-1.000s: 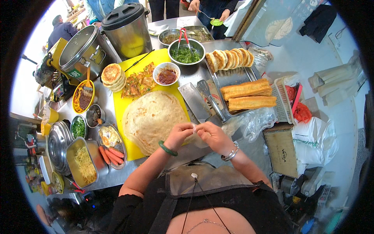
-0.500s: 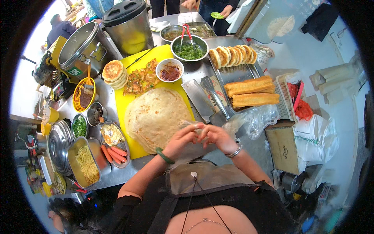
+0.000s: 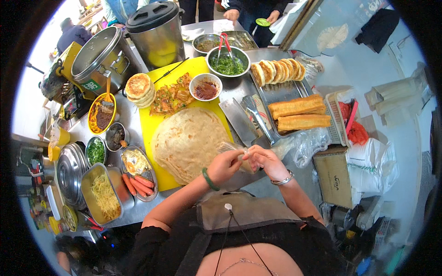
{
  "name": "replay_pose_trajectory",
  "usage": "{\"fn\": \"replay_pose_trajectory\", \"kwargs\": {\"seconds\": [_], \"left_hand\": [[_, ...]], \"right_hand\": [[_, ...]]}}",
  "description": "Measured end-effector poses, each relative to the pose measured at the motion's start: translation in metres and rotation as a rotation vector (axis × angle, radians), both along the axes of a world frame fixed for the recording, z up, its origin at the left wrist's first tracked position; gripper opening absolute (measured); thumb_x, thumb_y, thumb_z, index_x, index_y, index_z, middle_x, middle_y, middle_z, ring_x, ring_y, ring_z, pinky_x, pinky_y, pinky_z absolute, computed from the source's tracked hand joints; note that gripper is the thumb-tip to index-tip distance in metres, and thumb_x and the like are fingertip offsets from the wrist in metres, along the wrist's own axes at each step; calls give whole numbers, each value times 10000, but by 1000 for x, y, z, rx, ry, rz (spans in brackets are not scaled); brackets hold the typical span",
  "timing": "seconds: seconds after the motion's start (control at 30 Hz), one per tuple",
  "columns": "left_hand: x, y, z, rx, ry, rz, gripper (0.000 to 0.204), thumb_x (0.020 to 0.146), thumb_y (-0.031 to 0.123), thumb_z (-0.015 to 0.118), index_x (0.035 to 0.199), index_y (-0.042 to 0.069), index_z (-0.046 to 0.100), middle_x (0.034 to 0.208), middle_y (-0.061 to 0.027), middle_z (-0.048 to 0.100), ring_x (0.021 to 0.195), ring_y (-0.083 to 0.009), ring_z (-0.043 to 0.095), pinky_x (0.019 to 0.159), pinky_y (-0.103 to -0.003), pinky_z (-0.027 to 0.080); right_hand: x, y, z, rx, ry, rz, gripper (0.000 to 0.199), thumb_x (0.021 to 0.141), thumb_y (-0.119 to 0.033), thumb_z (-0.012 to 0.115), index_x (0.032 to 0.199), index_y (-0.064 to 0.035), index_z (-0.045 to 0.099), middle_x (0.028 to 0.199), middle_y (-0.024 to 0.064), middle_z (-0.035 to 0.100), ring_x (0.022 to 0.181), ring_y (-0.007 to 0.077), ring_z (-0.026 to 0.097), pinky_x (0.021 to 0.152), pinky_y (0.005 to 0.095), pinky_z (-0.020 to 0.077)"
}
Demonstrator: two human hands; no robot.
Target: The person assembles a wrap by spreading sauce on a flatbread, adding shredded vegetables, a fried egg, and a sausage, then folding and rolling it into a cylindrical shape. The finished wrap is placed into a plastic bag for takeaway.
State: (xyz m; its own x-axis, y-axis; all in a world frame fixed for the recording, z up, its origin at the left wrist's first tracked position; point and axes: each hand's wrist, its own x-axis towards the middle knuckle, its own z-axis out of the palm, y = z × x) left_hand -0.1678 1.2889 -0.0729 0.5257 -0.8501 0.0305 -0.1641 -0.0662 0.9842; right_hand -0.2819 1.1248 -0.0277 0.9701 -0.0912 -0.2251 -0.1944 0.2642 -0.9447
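In front of my apron, my left hand (image 3: 224, 166) and my right hand (image 3: 269, 164) meet with their fingertips pinched on a thin clear plastic bag (image 3: 229, 146). Part of the bag hides behind the fingers. Just beyond my left hand, a large round flatbread (image 3: 186, 142) lies on a yellow cutting board (image 3: 148, 134). Filled, browned pancake pieces (image 3: 171, 96) rest farther up the board, beside a white bowl of red sauce (image 3: 205, 87). A green bangle circles my left wrist, and a silver bracelet my right.
Right of the board lie a cleaver (image 3: 238, 122), metal tongs (image 3: 258, 115) and a tray with fried dough sticks (image 3: 304, 122) and round flatbreads (image 3: 277, 71). Crumpled clear plastic (image 3: 306, 145) sits nearby. Leftward are sausages (image 3: 138, 183), shredded vegetables (image 3: 105, 195) and chopped greens (image 3: 96, 151). People stand across the table.
Both hands have shifted slightly right, and the fingers have closed together on the clear plastic bag, more of which now shows. The whole view has shifted a little.
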Motion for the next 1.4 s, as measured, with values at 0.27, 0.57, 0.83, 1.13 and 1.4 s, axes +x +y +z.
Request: {"fn": "replay_pose_trajectory", "kwargs": {"seconds": [0.27, 0.57, 0.83, 1.13, 1.4], "left_hand": [[-4, -21, -16, -88, 73, 97, 94, 884, 49, 616, 963, -1, 618, 783, -34, 547, 685, -92, 505, 594, -248, 413], [11, 1, -28, -65, 104, -52, 116, 869, 101, 660, 814, 0, 645, 796, -33, 536, 733, -134, 513, 641, -266, 404], [20, 41, -56, -244, 606, -168, 153, 888, 133, 635, 821, -4, 626, 860, -22, 549, 801, -124, 518, 728, -245, 412], [21, -2, 26, 2, -197, -274, 95, 845, 106, 629, 835, 17, 597, 780, -77, 556, 746, -195, 552, 696, -333, 460], [-7, -31, 33, -223, -77, -180, 153, 792, 81, 642, 919, 30, 573, 812, -121, 558, 740, -279, 561, 679, -359, 473]], "right_hand": [[0, 9, 8, -146, -17, 23, 225, 978, -205, 538, 1007, 9, 600, 957, 6, 457, 750, 72, 499, 651, 219, 444], [-3, -3, 9, -127, 102, -52, 303, 980, -211, 520, 1101, 39, 641, 853, 1, 531, 722, 79, 524, 652, 235, 461], [-11, -43, -42, 552, 179, -400, 307, 958, -264, 533, 1012, 25, 619, 721, 30, 547, 577, 132, 451, 534, 279, 374], [-3, -4, -12, -424, 58, -68, 277, 838, -5, 547, 1115, -15, 547, 778, 73, 574, 618, 159, 558, 573, 272, 461], [-19, -8, -30, -1201, -81, -22, 112, 874, -142, 553, 852, -37, 584, 751, 149, 579, 715, 361, 597, 634, 422, 497]]}}
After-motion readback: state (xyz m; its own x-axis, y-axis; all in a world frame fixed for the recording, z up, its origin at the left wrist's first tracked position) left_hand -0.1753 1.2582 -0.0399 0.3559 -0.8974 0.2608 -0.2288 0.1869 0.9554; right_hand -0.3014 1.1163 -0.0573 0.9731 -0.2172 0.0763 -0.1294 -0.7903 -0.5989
